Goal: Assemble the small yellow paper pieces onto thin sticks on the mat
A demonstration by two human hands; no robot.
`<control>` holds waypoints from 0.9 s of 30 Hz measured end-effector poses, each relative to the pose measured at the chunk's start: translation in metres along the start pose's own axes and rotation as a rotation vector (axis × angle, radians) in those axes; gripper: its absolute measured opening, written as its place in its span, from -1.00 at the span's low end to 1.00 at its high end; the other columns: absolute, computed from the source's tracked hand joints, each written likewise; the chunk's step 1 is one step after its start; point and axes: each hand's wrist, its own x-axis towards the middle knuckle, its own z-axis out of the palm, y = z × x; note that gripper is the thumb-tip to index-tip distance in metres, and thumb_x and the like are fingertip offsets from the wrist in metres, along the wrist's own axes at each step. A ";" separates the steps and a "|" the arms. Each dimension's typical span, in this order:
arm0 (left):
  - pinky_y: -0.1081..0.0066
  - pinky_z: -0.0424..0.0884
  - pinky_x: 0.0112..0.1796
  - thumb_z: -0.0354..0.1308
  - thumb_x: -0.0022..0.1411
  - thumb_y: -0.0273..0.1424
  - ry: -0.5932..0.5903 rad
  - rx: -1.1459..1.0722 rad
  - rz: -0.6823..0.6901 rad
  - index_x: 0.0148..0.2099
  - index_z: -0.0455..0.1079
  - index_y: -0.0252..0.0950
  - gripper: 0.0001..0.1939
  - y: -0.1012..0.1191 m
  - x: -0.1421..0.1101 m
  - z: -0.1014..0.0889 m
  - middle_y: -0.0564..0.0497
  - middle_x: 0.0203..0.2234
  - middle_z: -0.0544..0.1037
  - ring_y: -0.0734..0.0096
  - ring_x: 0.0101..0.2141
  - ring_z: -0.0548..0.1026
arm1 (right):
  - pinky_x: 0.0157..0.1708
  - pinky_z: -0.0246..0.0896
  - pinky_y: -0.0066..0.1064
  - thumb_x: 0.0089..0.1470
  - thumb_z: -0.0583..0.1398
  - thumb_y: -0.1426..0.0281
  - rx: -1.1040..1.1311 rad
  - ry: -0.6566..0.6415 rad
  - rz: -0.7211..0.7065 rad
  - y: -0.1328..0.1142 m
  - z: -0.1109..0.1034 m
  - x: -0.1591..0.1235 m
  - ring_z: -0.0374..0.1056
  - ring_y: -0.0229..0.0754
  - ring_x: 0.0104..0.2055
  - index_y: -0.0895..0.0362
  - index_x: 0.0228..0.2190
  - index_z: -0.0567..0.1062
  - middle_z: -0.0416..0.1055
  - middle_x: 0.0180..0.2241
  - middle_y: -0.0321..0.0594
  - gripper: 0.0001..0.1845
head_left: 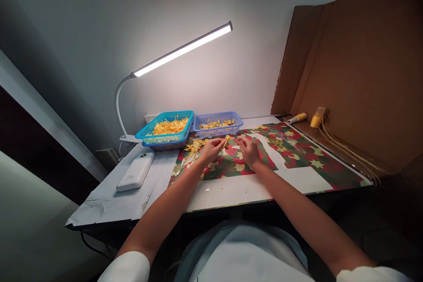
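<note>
My left hand (213, 150) is closed in a pinch on a small yellow artificial flower (228, 138), held above the table with a thin stem pointing down. Just to its right, my right hand (249, 150) has its thumb and fingertips pressed together; what they hold, if anything, is too small to make out. Beside my left hand lies a bunch of yellow flowers on stems (194, 149). Under both hands is a camouflage-patterned sheet (238, 166) in red, green and cream.
Behind the hands, a turquoise basket (140, 135) holds yellow petal-like pieces and a blue-purple basket (218, 131) holds small yellow pieces. At the left are a white power bank (135, 172) and a lit lamp (183, 49). Yellow thread spools (299, 117) lie near a cardboard wall (357, 75).
</note>
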 end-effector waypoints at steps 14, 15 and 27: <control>0.48 0.14 -0.50 -0.06 0.19 0.02 -0.116 0.007 -0.006 -0.47 0.43 -0.39 -0.44 0.009 -0.001 0.000 0.02 -0.63 0.40 0.53 -0.58 0.19 | -0.65 -0.17 -0.46 -0.13 0.20 -0.03 0.538 -0.061 0.245 0.007 0.001 0.012 -0.12 -0.38 -0.64 0.13 -0.52 0.38 0.05 -0.68 -0.42 -0.55; 0.49 0.15 -0.51 -0.05 0.18 0.03 -0.130 0.032 0.011 -0.48 0.44 -0.39 -0.43 0.010 -0.002 0.001 0.02 -0.63 0.39 0.53 -0.57 0.20 | -0.65 -0.17 -0.46 -0.14 0.20 -0.03 0.546 -0.079 0.249 0.007 0.002 0.012 -0.11 -0.39 -0.64 0.13 -0.55 0.37 0.06 -0.68 -0.41 -0.55; 0.50 0.20 -0.46 -0.07 0.22 -0.03 -0.114 0.272 0.090 -0.48 0.45 -0.36 -0.46 0.019 -0.004 0.004 0.04 -0.63 0.43 0.49 -0.56 0.31 | -0.56 0.00 -0.45 -0.11 0.18 0.10 0.445 0.060 0.167 0.006 0.011 0.010 0.04 -0.32 -0.56 0.14 -0.58 0.35 0.21 -0.62 -0.34 -0.65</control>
